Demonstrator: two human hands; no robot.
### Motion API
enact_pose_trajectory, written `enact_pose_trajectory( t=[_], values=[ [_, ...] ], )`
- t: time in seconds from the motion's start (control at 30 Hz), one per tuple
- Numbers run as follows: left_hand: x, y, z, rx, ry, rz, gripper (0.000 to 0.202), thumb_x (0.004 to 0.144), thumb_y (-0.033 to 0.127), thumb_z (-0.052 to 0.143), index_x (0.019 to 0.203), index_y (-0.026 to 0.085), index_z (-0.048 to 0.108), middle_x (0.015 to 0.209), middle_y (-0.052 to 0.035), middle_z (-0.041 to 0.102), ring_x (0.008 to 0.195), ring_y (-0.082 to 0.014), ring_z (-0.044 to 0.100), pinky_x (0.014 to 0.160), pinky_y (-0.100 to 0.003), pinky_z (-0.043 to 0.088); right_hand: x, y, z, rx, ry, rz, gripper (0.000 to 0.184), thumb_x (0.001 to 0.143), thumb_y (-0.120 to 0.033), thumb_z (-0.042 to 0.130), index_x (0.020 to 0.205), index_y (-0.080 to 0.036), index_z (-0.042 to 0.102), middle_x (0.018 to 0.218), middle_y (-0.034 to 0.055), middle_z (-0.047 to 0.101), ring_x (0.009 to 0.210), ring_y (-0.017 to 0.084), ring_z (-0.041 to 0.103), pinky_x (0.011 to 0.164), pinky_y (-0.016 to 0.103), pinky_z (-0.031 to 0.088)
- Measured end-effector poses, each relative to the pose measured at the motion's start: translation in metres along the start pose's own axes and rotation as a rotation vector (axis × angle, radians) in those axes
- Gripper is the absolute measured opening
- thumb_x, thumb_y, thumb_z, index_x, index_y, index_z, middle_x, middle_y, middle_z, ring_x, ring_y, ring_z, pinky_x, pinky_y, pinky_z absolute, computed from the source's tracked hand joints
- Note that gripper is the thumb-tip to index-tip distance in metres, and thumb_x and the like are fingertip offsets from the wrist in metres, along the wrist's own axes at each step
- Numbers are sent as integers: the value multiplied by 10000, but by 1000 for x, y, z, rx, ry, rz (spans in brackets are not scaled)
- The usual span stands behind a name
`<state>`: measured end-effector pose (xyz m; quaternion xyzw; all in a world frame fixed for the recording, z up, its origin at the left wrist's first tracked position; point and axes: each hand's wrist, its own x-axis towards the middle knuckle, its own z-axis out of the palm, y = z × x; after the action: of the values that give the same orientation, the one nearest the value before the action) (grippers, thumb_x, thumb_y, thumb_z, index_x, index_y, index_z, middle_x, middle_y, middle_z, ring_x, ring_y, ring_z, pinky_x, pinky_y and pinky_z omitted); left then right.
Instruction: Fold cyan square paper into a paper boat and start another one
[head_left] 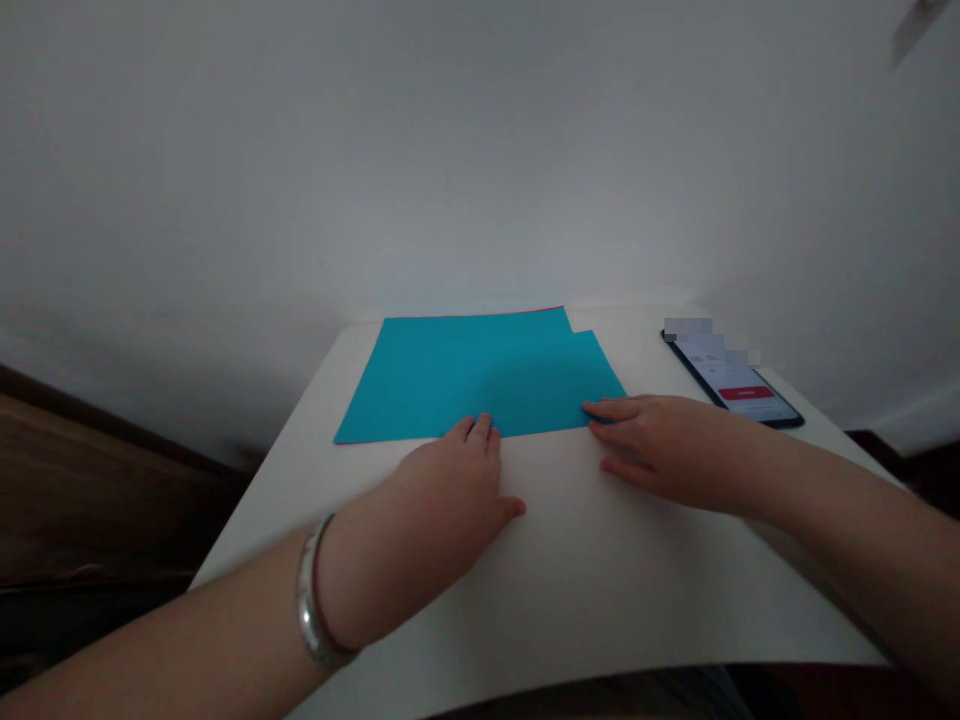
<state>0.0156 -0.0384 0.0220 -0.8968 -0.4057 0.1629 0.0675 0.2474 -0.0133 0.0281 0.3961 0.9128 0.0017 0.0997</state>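
The fingers of the left hand (457,490) lie extended and loose, thumb out to the side, with nothing pinched between them that I can see. Those of the right hand (660,445) are likewise straight and slightly fanned, resting rather than clutching.

What worries me is slippage: the flat, thin, turquoise-blue paper (480,375) has a step in its far right outline, which I read as two layers or a fold, and uneven pressure from the fingertips could skew one layer against the other. Pushing inward from both sides might also buckle it.

The paper lies mostly beyond the fingers: the left fingertips reach its near edge, right of the middle, the right ones meet its near right corner, and the rest stretches away toward the plain pale wall (480,150). A thin reddish line shows along its far edge.

Farther out, I see a silver metal bangle (309,600) on the left wrist, the smooth white table (570,580) underneath, a dark-edged rectangular phone (739,380), screen lit, just beyond the right wrist, and a brown wooden panel (97,480) off to the left.
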Motion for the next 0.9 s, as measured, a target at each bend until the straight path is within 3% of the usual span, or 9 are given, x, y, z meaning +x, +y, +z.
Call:
enact_pose_trajectory(
  t=[0.1, 0.3, 0.5, 0.63, 0.73, 0.8, 0.87, 0.9],
  values=[
    [-4, 4, -4, -36, -31, -113, 625, 901, 469, 498, 1305, -8, 510, 1352, -293, 466, 1242, -361, 494, 966, -444, 469, -2, -1, -2, -46, -57, 69, 389, 918, -303, 422, 1116, -84, 675, 1295, 193, 574, 927, 311, 676, 828, 467, 531],
    [-5, 6, -11, -52, -135, -286, 608, 922, 481, 432, 1294, 10, 531, 1268, -320, 531, 1084, -376, 604, 773, -431, 538, -7, -2, -1, -152, -102, 211, 359, 901, -254, 401, 894, -99, 725, 980, 200, 711, 753, 286, 694, 662, 413, 531],
    [-6, 8, -19, -14, -156, -260, 377, 929, 337, 439, 969, 89, 720, 1116, -271, 618, 1007, -392, 608, 638, -426, 527, -6, -3, -5, -176, -81, 316, 239, 824, -158, 472, 779, -174, 706, 766, 148, 721, 631, 263, 676, 507, 358, 478],
    [-7, 8, -20, -38, -143, -295, 356, 929, 299, 420, 895, 128, 731, 988, -230, 651, 888, -367, 635, 550, -392, 504, -4, -1, -8, -149, -116, 402, 262, 851, -173, 434, 849, -172, 696, 853, 140, 723, 743, 289, 688, 542, 365, 480],
    [-3, 4, -15, -53, -35, -405, 426, 937, 375, 394, 871, 109, 719, 840, -196, 656, 752, -333, 651, 533, -391, 497, -2, 2, -8, -109, -129, 442, 311, 882, -238, 397, 836, -163, 696, 904, 147, 716, 796, 295, 685, 587, 375, 490],
    [4, -4, -6, -27, 127, -423, 428, 930, 396, 410, 983, 75, 688, 911, -201, 654, 762, -322, 651, 571, -404, 507, -1, 4, -6, -110, -123, 424, 324, 879, -261, 397, 830, -152, 698, 909, 149, 713, 797, 300, 682, 602, 386, 494],
    [15, -15, 6, -23, 302, -283, 470, 902, 458, 471, 1123, 77, 637, 1110, -203, 633, 1020, -350, 604, 788, -454, 510, -1, 5, -4, -119, -103, 410, 333, 873, -282, 402, 833, -142, 702, 898, 152, 712, 795, 304, 680, 604, 390, 496],
    [20, -21, 13, -38, 370, -176, 539, 887, 493, 492, 1234, 88, 575, 1269, -191, 568, 1205, -354, 498, 957, -480, 434, -1, 5, -4, -124, -92, 402, 341, 872, -288, 401, 821, -141, 704, 893, 153, 711, 797, 307, 679, 606, 391, 495]
  ],
)
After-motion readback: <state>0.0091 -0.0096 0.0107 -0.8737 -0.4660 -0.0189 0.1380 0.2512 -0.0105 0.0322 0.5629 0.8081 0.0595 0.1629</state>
